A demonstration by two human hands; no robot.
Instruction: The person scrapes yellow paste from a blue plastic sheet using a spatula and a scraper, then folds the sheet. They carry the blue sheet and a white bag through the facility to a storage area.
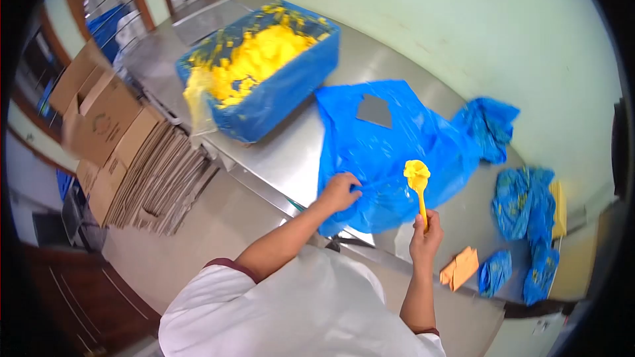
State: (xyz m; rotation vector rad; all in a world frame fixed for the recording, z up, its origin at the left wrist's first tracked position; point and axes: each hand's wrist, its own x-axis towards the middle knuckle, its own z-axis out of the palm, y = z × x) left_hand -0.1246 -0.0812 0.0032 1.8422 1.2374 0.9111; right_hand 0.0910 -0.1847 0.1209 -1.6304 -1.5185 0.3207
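Note:
A yellow spoon (421,197) with a lump of yellow stuff on its bowl is in my right hand (426,235), whose fingers are closed round the handle. My left hand (340,192) rests at the near left edge of a blue plastic sheet (377,152), its fingers curled on the plastic. On the sheet, beyond both hands, lies a dark grey square piece (374,111). A blue-lined tub (284,92) holding a yellow mass (264,53) stands to the left of the sheet. Whether the left fingers grip the plastic is hard to see.
The steel table (291,158) runs along a pale green wall. Crumpled blue bags (512,205) and an orange cloth (460,268) lie on its right part. Flattened cardboard (155,178) and a brown box (99,112) are stacked at the left.

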